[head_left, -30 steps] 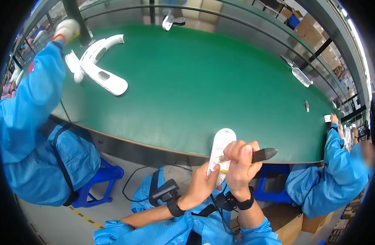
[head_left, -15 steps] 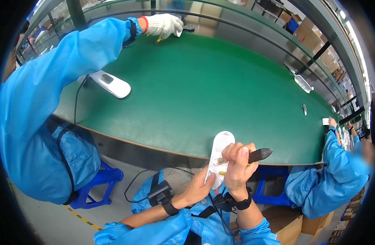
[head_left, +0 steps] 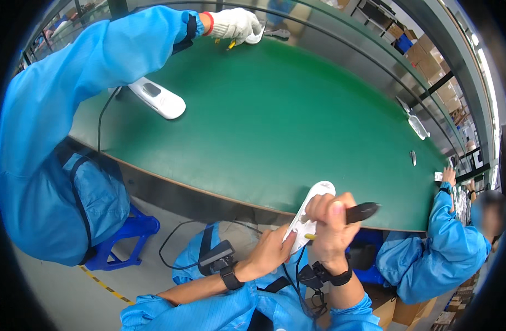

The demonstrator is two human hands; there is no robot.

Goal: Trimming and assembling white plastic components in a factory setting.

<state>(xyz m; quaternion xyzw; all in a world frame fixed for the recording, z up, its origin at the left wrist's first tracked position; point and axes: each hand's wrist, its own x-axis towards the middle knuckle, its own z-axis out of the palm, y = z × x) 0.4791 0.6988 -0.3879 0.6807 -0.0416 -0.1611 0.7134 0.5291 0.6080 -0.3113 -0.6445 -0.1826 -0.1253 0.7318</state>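
Observation:
My left hand (head_left: pixel 268 246) is closed around the lower end of a long white plastic casing (head_left: pixel 321 190), held tilted at the front edge of the table. Over that casing my right hand (head_left: pixel 334 223) is clenched around a black-handled tool (head_left: pixel 364 212); its dark end sticks out to the right. The tool's working end is hidden behind my fingers. A short yellow piece (head_left: pixel 311 236) shows below my right fist, against the casing; what it belongs to cannot be made out.
A co-worker's gloved hand (head_left: pixel 233 26) holds a white part at the far left. Another white casing (head_left: pixel 163 101) lies on the green table (head_left: pixel 253 121). At the right are a small grey part (head_left: pixel 413 158), a clear plastic piece (head_left: pixel 418 127) and another person's hand (head_left: pixel 448 175).
My hands and the white casing have shifted slightly right, and the casing leans more to the right. The right fist stays on the tool. The gloved hand also appears farther right.

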